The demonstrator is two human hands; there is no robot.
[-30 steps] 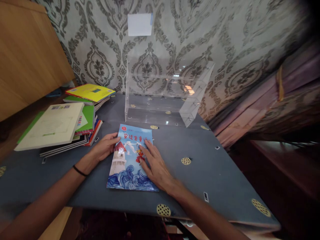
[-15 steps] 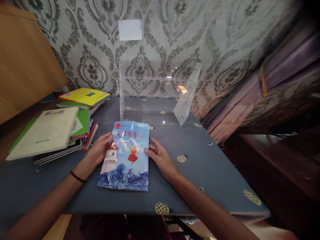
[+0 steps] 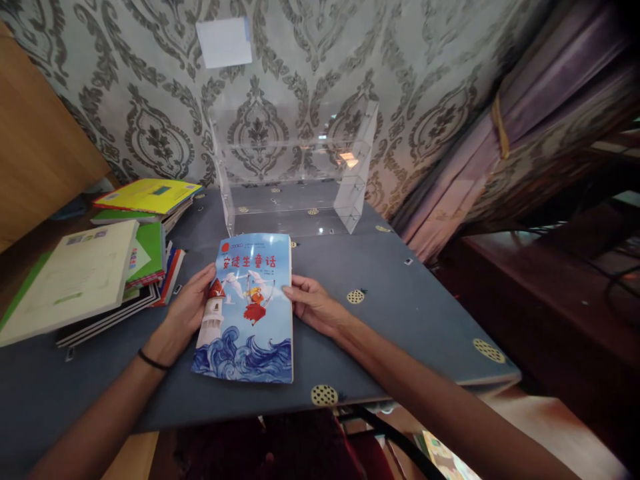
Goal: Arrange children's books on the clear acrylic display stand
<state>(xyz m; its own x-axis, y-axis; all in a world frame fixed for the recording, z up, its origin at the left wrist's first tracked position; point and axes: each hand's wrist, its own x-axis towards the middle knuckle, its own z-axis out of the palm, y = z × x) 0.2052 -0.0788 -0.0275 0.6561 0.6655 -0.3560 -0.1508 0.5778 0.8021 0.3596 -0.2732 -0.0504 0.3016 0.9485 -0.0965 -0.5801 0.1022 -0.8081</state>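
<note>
Behind the grey tablecloth-covered table (image 3: 430,313), damask-patterned wallpaper (image 3: 310,60) with a white paper note (image 3: 224,41) stuck high, a wooden cabinet (image 3: 35,147) at left, tied-back mauve curtains (image 3: 505,133) at right, dark wooden furniture (image 3: 550,287) below them, dim warm light throughout.

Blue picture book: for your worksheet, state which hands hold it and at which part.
Both: the left hand grips the blue picture book at its left edge, the right hand at its right edge.
</note>
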